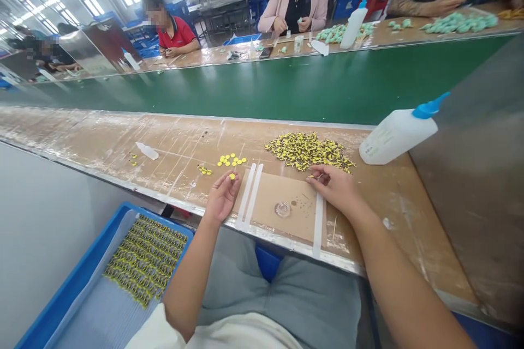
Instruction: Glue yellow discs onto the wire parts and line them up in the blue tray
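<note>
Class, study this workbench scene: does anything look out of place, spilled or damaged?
The large white bottle with a blue nozzle lies on its side on the bench, and a smaller white bottle lies tipped over too. Whitish smears also mark the bench.

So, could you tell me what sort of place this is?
Probably a factory assembly line: a long green belt, workers seated along it, and a squeeze bottle beside a heap of small yellow parts.

2 hands [338,188], 1 blue-cap btl [399,133], 1 blue tray [73,272], 1 clear dish [282,209], 3 tape strips [318,226], ~8 yellow discs [231,160].
</note>
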Tool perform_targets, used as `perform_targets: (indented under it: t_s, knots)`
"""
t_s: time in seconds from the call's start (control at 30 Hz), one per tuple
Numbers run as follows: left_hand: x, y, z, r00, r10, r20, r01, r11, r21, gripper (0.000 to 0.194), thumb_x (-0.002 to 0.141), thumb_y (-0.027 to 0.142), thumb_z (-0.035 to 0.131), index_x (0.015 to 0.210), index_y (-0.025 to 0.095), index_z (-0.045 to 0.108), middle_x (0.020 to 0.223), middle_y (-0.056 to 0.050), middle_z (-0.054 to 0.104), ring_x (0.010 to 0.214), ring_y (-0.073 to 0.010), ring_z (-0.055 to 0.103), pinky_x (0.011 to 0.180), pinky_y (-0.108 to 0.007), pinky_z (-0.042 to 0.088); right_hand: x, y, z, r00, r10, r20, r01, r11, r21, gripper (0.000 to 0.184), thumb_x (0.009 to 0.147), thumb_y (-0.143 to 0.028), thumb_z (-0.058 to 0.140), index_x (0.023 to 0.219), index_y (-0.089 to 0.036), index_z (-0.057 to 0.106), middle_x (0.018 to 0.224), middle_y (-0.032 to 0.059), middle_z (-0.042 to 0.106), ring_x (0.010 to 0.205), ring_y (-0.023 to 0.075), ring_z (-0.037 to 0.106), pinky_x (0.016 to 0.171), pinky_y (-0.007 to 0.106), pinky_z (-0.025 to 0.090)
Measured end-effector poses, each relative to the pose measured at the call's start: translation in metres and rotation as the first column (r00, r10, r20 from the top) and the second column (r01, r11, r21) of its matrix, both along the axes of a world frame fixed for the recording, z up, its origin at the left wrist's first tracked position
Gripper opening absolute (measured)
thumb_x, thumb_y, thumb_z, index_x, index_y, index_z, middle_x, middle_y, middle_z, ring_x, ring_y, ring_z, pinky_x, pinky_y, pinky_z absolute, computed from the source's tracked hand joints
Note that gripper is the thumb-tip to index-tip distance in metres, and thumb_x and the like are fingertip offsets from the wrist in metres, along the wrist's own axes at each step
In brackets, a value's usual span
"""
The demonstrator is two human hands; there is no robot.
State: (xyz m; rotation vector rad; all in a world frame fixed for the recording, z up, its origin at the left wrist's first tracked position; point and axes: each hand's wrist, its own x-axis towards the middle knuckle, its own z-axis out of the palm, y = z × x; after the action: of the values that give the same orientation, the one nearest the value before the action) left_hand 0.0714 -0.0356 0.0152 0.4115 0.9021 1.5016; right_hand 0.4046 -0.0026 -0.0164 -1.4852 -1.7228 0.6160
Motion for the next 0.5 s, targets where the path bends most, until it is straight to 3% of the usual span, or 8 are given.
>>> perform_targets:
  t_s: [0.17, 0.33, 0.5]
  knots:
    - [0.0, -0.001, 0.001, 1.0, -0.005, -0.009, 0.005, 1.0, -0.006, 0.026, 0.072, 0.005, 0.087, 0.095, 0.01, 0.077, 0.098, -0.008, 0.079, 0.087, -0.0117, 0.076, 0.086, -0.016, 0.059, -0.002, -0.003, 0.001, 0.997, 0.043, -0.058, -0.044, 0.999, -0.018, 0.031, 0.08, -0.041, 0.071, 0.101, -0.019, 0.075, 0.081, 0.0037, 0.072, 0.067, 0.0183, 0.064, 0.065, 0.032, 0.053]
    - [0.0, -0.002, -0.001, 1.0, -0.005, -0.008, 0.005, 1.0, -0.02, 0.026, 0.072, 0.007, 0.087, 0.095, 0.011, 0.077, 0.098, -0.008, 0.079, 0.087, -0.012, 0.076, 0.089, -0.018, 0.059, -0.004, -0.005, 0.009, 0.99, 0.132, 0.043, -0.134, 0.99, 0.054, 0.02, 0.084, -0.04, 0.069, 0.087, -0.022, 0.08, 0.084, 0.0055, 0.074, 0.074, 0.0211, 0.066, 0.07, 0.035, 0.054]
    - [0.008, -0.016, 0.0, 0.999, -0.04, 0.001, 0.04, 0.999, -0.006, 0.03, 0.07, 0.014, 0.09, 0.098, 0.015, 0.079, 0.103, -0.007, 0.079, 0.089, -0.0126, 0.076, 0.088, -0.017, 0.059, -0.012, -0.018, 0.022, 0.973, 0.012, -0.231, 0.014, 0.993, 0.113, 0.021, 0.083, -0.043, 0.077, 0.093, -0.026, 0.081, 0.094, 0.0055, 0.075, 0.087, 0.0221, 0.07, 0.073, 0.035, 0.059]
